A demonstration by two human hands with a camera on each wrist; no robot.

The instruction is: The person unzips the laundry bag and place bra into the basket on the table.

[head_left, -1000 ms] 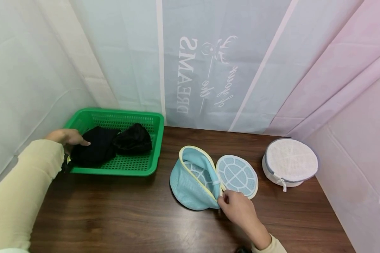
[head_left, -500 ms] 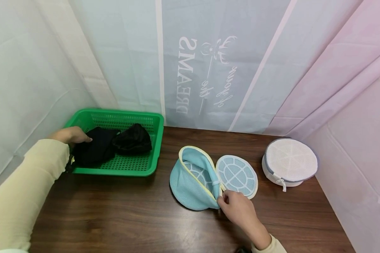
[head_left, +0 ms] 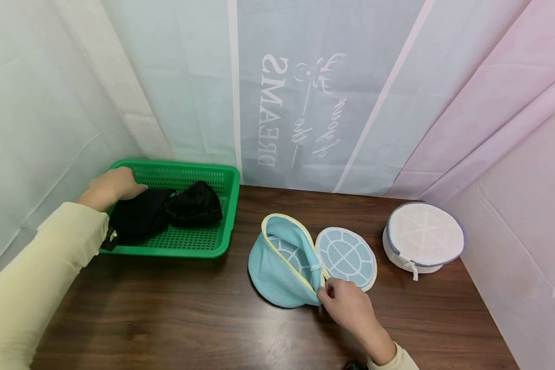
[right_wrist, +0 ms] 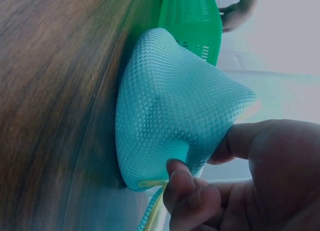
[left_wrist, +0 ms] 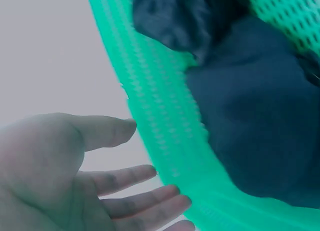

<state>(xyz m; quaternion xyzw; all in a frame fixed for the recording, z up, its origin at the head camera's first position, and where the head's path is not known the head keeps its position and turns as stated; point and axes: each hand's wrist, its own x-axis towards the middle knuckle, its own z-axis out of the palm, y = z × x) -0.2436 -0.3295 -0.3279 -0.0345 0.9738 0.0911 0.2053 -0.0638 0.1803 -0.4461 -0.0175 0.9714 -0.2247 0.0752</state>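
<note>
My left hand (head_left: 113, 187) is over the left end of a green basket (head_left: 233, 210), its fingers spread and apart from the cloth in the left wrist view. Below it lies a matte black garment (head_left: 143, 213) with a strap at the basket's left rim. A shinier black garment (head_left: 196, 203) lies bunched to its right. My right hand (head_left: 349, 303) pinches the front edge of a light blue mesh laundry bag (head_left: 277, 277). The bag stands with its yellow-trimmed mouth wide, and its round lid (head_left: 347, 257) is folded back to the right.
A zipped white mesh laundry bag (head_left: 425, 234) with a grey-blue rim stands at the right. Fabric curtains (head_left: 305, 128) enclose the wooden table (head_left: 166, 313) at the back and sides. A small dark object (head_left: 355, 365) shows at the bottom edge by the right sleeve.
My left hand has moved up and slightly right, away from the matte black garment it was over. The right hand and the blue bag have stayed in place.
</note>
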